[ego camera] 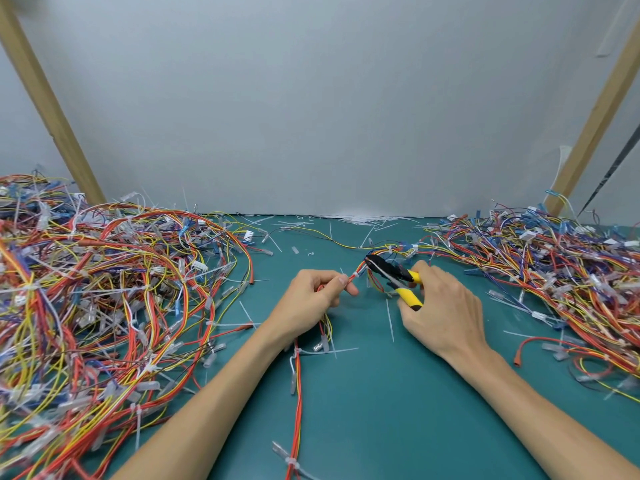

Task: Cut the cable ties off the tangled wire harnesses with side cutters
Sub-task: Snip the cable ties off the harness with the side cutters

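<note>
Mid-cut step. Left hand (317,297) pinches a thin harness (298,393) between thumb and fingers, lifted just off the table (381,427) at centre. Right hand (445,308) is curled round the yellow handles of the side cutters (394,277), black nose aimed at a white cable tie (355,274) just past the left fingertips; can't tell if the blades are on it. Next, probably: nip the strap only, not the wires, with fingers very close. More ties sit lower on the same harness. Tangled left pile (104,289) and right pile (554,268); the harness's far end runs toward the right one and may snag. Cut tie scraps (360,220) lie along the back edge.
</note>
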{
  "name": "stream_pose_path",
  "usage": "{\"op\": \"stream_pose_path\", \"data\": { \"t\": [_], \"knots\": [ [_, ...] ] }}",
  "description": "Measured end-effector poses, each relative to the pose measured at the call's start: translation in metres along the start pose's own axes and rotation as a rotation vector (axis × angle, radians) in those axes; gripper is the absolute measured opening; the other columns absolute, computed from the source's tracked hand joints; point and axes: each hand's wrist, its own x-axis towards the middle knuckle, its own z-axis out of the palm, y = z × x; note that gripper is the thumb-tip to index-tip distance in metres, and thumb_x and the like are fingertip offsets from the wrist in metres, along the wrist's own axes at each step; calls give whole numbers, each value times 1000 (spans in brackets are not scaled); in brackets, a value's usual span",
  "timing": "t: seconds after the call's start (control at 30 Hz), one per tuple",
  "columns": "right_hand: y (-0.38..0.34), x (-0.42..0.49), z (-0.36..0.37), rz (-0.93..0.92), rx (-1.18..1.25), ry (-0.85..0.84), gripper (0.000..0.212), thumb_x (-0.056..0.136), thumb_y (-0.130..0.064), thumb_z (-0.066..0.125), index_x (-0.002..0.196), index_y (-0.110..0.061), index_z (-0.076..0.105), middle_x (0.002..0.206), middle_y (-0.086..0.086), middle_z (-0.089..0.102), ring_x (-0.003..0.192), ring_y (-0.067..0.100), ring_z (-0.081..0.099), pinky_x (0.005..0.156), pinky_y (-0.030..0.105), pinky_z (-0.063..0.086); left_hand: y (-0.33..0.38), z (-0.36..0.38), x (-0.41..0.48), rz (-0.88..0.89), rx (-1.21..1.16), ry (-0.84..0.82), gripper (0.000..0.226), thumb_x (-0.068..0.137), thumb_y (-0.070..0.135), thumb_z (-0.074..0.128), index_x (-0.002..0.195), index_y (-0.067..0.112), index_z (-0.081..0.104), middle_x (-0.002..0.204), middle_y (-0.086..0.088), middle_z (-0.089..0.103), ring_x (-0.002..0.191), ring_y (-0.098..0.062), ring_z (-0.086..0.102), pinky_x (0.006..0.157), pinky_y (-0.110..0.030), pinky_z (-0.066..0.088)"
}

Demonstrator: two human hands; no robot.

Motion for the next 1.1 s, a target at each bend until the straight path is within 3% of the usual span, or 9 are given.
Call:
{"op": "stream_pose_path", "data": {
  "t": [0.2, 0.43, 0.63, 0.83, 0.97, 1.1],
  "knots": [
    [2, 2, 4, -22, 1, 42, 34, 73, -31, 72, 102, -18, 57, 85, 0, 53, 80, 27, 48, 71, 39, 39, 1, 1, -1, 0, -15, 3, 34, 103, 22, 46, 81, 18, 71, 53, 10, 27, 46, -4, 28, 47, -22, 21],
    [4, 1, 4, -12, 101, 89, 35, 74, -31, 72, 103, -22, 55, 85, -7, 48, 80, 22, 45, 70, 36, 39, 2, 1, -1, 5, -18, -2, 34, 103, 21, 45, 81, 18, 71, 55, 7, 27, 48, -7, 26, 47, -23, 20],
    [0, -2, 3, -77, 152, 93, 42, 71, -26, 76, 109, -25, 57, 91, -7, 55, 83, 23, 51, 71, 36, 45, -1, 0, 0, 2, -30, -3, 34, 103, 24, 44, 82, 19, 70, 52, 11, 29, 46, -6, 27, 45, -18, 21],
    [1, -3, 6, -72, -15, 7, 39, 77, -52, 71, 106, -28, 61, 90, -5, 58, 83, 24, 54, 71, 36, 42, -1, -1, 1, -52, -169, -37, 32, 105, 18, 38, 88, 14, 65, 53, 10, 42, 39, -7, 27, 41, -16, 25],
    [1, -2, 8, -41, -15, -41, 40, 79, -57, 64, 108, -29, 62, 91, -7, 58, 86, 21, 54, 73, 36, 43, 3, -4, -1, -66, -257, -114, 27, 106, 13, 36, 95, 5, 60, 60, -1, 53, 38, -10, 48, 41, -18, 38],
    [1, -2, 7, -26, 10, -47, 39, 79, -56, 65, 108, -30, 62, 91, -7, 59, 87, 21, 54, 75, 36, 44, 4, -5, -1, -105, -329, -134, 25, 105, 13, 39, 100, 3, 61, 73, -6, 60, 56, -14, 63, 51, -24, 53]
  ]
}}
